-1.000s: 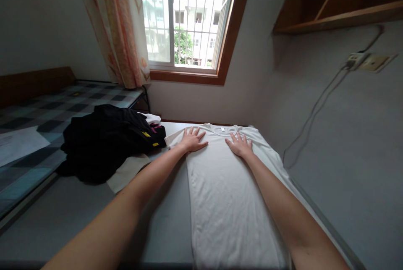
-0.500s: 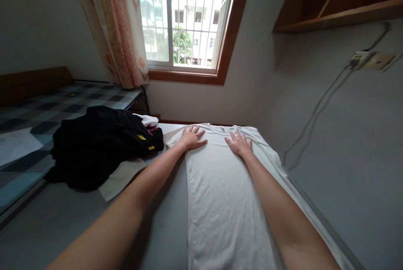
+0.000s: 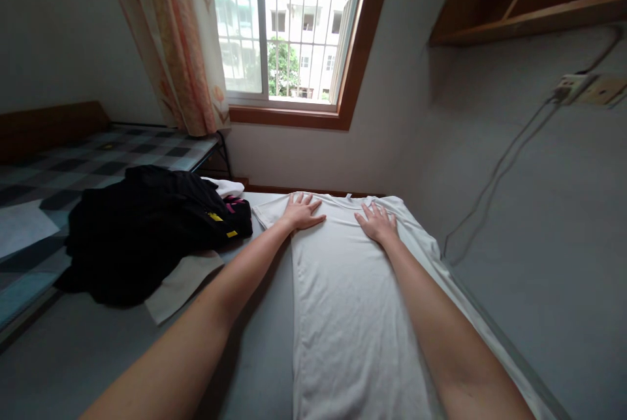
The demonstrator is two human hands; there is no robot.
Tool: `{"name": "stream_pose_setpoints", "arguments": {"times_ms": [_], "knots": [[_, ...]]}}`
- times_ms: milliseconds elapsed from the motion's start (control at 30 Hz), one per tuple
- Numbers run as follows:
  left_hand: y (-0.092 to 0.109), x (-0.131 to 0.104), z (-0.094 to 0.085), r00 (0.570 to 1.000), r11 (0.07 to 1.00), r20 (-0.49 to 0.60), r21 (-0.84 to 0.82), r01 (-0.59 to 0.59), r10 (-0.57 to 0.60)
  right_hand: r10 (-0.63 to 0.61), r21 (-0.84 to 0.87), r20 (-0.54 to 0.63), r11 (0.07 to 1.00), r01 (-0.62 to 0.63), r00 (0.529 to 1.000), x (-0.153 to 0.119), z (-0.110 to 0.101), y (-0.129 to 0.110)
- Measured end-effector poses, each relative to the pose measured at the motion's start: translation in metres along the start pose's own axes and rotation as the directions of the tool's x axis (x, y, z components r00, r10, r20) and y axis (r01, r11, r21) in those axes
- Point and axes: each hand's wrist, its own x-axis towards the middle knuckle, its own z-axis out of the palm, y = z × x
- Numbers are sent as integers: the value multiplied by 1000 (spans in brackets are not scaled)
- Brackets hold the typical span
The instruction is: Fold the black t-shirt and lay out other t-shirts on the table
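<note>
A white T-shirt (image 3: 347, 296) lies spread lengthwise on the pale table (image 3: 259, 335), its neckline at the far end and its body running toward me. My left hand (image 3: 302, 211) rests flat with spread fingers on the left shoulder area, close to the sleeve. On the other side of the chest, just below the collar, my right hand (image 3: 377, 222) lies flat, fingers apart. Neither hand grips the cloth. Light creases run along the shirt's left edge. My right forearm covers part of its right side.
Left of the shirt is a heap of black clothing (image 3: 132, 230) with yellow marks, a light cloth (image 3: 183, 286) poking out beneath. Beyond it stands a bed with a checkered cover (image 3: 161, 149). A wall with a cable (image 3: 499, 172) borders the right side; a wooden shelf (image 3: 529, 27) hangs above.
Both hands stay flat on the shirt, with hardly any shift. The view has turned slightly, so the black heap sits a little farther left.
</note>
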Motion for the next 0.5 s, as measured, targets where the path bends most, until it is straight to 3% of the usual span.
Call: {"name": "stream_pose_setpoints", "arguments": {"times_ms": [500], "knots": [[-13, -3, 4, 1000, 1000, -7, 2, 4, -4, 10, -4, 23, 1000, -10, 1000, 4, -3, -4]]}}
